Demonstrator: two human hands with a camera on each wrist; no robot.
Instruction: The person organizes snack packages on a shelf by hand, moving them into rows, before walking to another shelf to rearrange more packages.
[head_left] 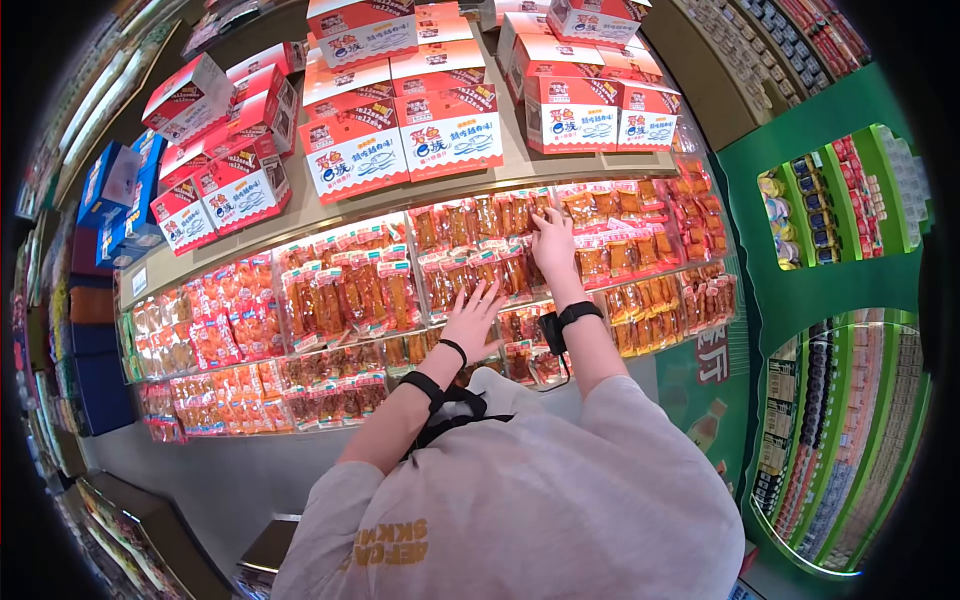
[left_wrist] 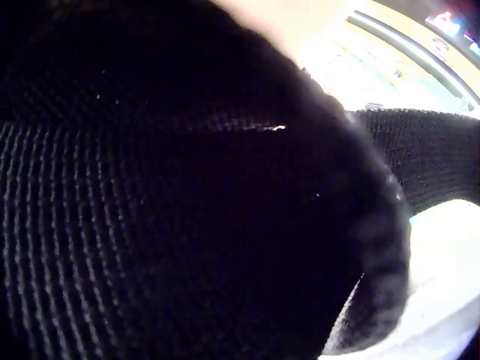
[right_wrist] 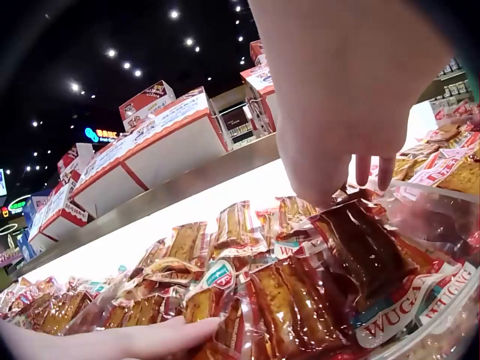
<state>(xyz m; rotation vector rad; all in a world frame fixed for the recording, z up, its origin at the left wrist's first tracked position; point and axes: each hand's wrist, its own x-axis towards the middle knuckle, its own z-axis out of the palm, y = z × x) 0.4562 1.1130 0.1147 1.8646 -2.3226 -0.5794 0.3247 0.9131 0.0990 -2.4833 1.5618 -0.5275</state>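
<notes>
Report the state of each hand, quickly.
Left hand: open, fingers spread flat on the snack packets.
Right hand: fingertips among the upper packets; grip cannot be told.

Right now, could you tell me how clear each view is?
Head view: sharp, but fisheye bends the shelf; left wrist view: blurred black fabric fills most of it; right wrist view: packets sharp, right hand close and shadowed, glare behind.
</notes>
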